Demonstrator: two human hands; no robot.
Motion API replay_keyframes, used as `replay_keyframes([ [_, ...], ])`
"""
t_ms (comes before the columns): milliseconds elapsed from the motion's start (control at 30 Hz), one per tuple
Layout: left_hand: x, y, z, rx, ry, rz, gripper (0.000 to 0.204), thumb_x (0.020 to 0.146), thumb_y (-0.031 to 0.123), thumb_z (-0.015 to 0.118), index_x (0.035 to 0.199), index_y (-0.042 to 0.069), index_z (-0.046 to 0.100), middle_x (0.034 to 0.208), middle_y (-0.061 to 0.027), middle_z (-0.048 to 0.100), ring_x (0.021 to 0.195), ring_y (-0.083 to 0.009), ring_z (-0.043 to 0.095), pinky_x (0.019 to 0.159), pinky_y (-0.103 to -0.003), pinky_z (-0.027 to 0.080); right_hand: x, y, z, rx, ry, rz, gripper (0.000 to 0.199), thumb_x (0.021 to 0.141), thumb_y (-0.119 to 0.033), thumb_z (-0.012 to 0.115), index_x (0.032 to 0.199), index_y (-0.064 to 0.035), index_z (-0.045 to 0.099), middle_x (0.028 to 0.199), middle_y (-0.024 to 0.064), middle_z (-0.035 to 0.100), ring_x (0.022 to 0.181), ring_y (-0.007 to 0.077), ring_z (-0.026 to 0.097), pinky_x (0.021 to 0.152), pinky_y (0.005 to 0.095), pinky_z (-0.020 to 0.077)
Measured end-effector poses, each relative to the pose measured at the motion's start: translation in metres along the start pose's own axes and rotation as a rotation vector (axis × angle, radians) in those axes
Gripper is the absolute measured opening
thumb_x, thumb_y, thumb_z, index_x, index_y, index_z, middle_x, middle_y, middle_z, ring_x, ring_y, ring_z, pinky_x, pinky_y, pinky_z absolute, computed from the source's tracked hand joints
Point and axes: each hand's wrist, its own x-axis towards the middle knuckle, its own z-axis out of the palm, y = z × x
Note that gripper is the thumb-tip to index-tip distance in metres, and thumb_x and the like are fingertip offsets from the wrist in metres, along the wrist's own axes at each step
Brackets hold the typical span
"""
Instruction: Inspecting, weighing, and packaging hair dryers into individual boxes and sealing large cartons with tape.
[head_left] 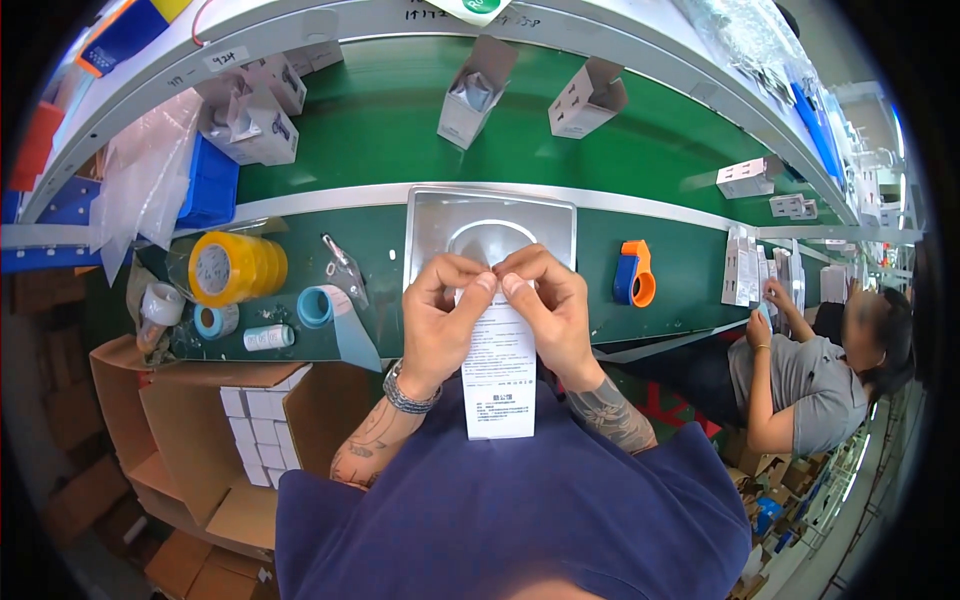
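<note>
Green worktop [610, 228] spreads out beyond my hands, under a pale shelf frame. My left hand [445, 312] pinches the top end of a white printed panel [503, 350] between thumb and forefinger, its other fingers curled in. My right hand [556, 312] pinches the same end from its own side, the two thumb tips almost meeting over it. From those fingertips the panel runs back toward me, between both wrists, and its far end stands out against my navy shirt [400, 500] below the hands.

It is a long, narrow rectangle, with straight sides and a square lower edge. Fine dark print crosses it in rows, small near my thumbs, with a bolder block toward the bottom. I cannot tell whether it is a flat sheet or the face of a slim box.

Just beyond my fingertips sits a metal tray [421, 225]. Right of my right hand stands an orange and blue tape dispenser [628, 275]. Left of my left hand is a light blue roll [316, 307], its loose end trailing toward me, and farther left lie yellow tape rolls [262, 268]. Well off to my right, a co-worker [810, 385] handles something near white boxes [738, 265].
</note>
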Motion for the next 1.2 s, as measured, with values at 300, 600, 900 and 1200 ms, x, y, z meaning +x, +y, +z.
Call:
replay_keyframes([
  [300,0.031,-0.015,-0.025,-0.014,0.024,0.118,0.009,0.086,-0.002,0.061,0.09,0.002,0.054,0.1,-0.0102,0.063,0.095,-0.0176,0.059,0.082,-0.026,0.048,0.132,0.049,-0.066,-0.236,0.07,-0.091,0.068,0.073,-0.014,0.076,0.13,-0.0013,0.042,0.128,0.0213,0.049,0.116,0.0319,0.05,0.102,0.0426,0.038],
  [600,0.063,-0.016,-0.063,0.978,0.124,0.182,0.041,0.082,0.005,0.068,0.117,0.002,0.047,0.127,-0.0174,0.054,0.117,-0.0305,0.052,0.1,-0.041,0.041,0.275,0.119,-0.038,-0.626,-0.025,-0.381,0.08,0.058,-0.018,0.078,0.13,0.0008,0.047,0.126,0.0195,0.052,0.111,0.0329,0.053,0.097,0.0401,0.0417],
  [900,0.016,0.025,0.036,0.384,-0.076,0.23,0.073,0.077,0.015,0.07,0.132,0.005,0.024,0.131,-0.023,0.04,0.114,-0.0325,0.049,0.1,-0.042,0.038,0.016,-0.025,-0.037,-0.21,-0.024,-0.363,0.073,0.072,-0.029,0.076,0.133,-0.0021,0.046,0.108,0.0136,0.054,0.097,0.0258,0.053,0.087,0.0363,0.0422],
  [1200,-0.018,-0.019,0.01,0.257,-0.002,0.051,0.027,0.084,0.006,0.061,0.106,0.007,0.046,0.103,-0.0094,0.052,0.09,-0.0186,0.051,0.087,-0.029,0.04,-0.016,0.042,-0.028,0.061,0.1,-0.185,0.026,0.077,0.001,0.067,0.094,-0.0077,0.049,0.101,0.0046,0.048,0.083,0.0146,0.048,0.08,0.0247,0.0398],
])
